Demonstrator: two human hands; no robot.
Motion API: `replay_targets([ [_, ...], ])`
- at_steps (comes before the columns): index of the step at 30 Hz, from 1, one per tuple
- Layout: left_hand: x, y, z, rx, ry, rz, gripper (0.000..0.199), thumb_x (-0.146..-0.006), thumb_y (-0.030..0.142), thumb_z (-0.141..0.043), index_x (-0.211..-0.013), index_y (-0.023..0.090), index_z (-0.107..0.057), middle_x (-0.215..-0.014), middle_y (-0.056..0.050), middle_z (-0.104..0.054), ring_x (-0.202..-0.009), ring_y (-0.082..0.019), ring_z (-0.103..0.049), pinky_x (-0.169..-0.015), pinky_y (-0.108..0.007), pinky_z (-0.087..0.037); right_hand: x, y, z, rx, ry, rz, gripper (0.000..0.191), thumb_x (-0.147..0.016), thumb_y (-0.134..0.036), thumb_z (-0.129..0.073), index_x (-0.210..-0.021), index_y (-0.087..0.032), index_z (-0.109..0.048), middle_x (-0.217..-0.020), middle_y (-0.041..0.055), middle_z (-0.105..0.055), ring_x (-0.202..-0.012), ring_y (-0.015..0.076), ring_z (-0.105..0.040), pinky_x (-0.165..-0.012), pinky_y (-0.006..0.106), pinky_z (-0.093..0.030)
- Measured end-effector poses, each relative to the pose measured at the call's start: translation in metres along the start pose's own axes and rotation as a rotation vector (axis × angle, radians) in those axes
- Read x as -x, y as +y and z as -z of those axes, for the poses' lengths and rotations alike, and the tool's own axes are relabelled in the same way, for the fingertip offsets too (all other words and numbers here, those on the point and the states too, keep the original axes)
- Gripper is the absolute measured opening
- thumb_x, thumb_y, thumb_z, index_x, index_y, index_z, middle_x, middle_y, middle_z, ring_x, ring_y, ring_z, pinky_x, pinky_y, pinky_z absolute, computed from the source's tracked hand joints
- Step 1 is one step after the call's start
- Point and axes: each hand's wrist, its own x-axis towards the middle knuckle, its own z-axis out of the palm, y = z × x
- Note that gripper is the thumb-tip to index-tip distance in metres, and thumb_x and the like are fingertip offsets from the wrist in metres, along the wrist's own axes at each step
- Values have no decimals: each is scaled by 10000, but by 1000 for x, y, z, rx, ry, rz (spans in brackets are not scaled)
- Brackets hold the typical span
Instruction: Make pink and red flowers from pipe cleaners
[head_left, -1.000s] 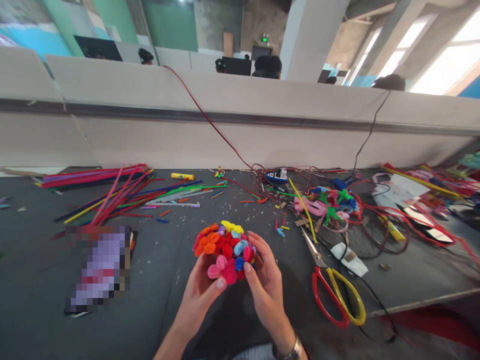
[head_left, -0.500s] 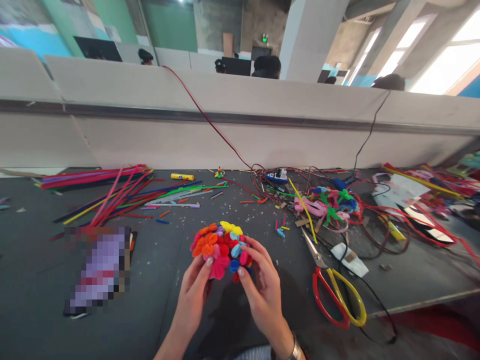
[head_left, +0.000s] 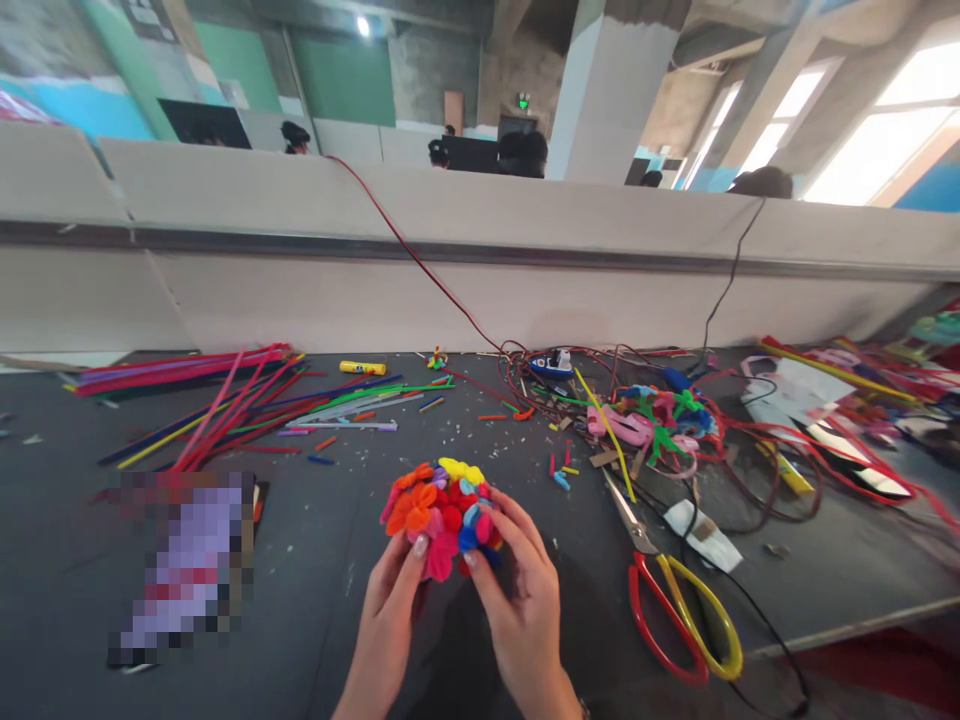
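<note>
A round bunch of fuzzy flowers in orange, red, pink, yellow and blue is held up over the dark table. My left hand grips its lower left side, thumb on a pink flower. On the right side my right hand holds it, the thumb by a dark blue flower and the fingers curled along the edge. The undersides of the bunch and some fingertips are hidden.
Scissors with red and yellow handles lie right of my hands. Fuzzy sticks spread at the back left. A purple blurred item lies left. Tangled cords and coloured pieces cover the right. A white partition stands behind.
The view has tilted up slightly, so the table items appear lower. My right thumb and fingers have shifted a little on the bunch, which both hands still hold.
</note>
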Motion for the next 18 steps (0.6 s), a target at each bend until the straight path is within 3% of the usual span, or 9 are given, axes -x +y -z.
replay_targets([
  [3, 1, 0, 1, 34, 25, 22, 453, -646, 444, -678, -1015, 187, -629, -1159, -66, -611, -1173, -266, -456, -908, -326, -437, -2, -8, 4, 5, -67, 60, 387, -802, -179, -536, -1180, -263, -509, -1280, 79, -459, -1189, 240, -425, -976, 443, -392],
  [8, 10, 11, -7, 165, -86, 76, 545, -622, 499, -659, -1079, 205, -604, -1089, -73, -648, -1128, -294, -497, -880, -375, -460, -4, -11, 19, -58, -81, 109, 413, -843, -279, -465, -1255, -259, -437, -1339, 77, -400, -1258, 273, -327, -1012, 522, -307],
  [13, 19, 10, -12, 73, -31, -11, 586, -521, 452, -742, -1033, 195, -620, -1072, -76, -653, -1126, -313, -492, -891, -360, -455, -2, 3, 21, -69, -18, 39, 388, -858, -262, -437, -1245, -238, -459, -1332, 90, -413, -1243, 267, -358, -1000, 495, -339],
  [18, 13, -2, -3, 37, -24, -24, 525, -487, 433, -768, -941, 211, -627, -1027, -57, -666, -1068, -297, -539, -894, -364, -450, 0, -5, 17, 26, -126, 50, 415, -823, -279, -517, -1236, -266, -470, -1321, 78, -429, -1217, 255, -399, -982, 444, -384],
])
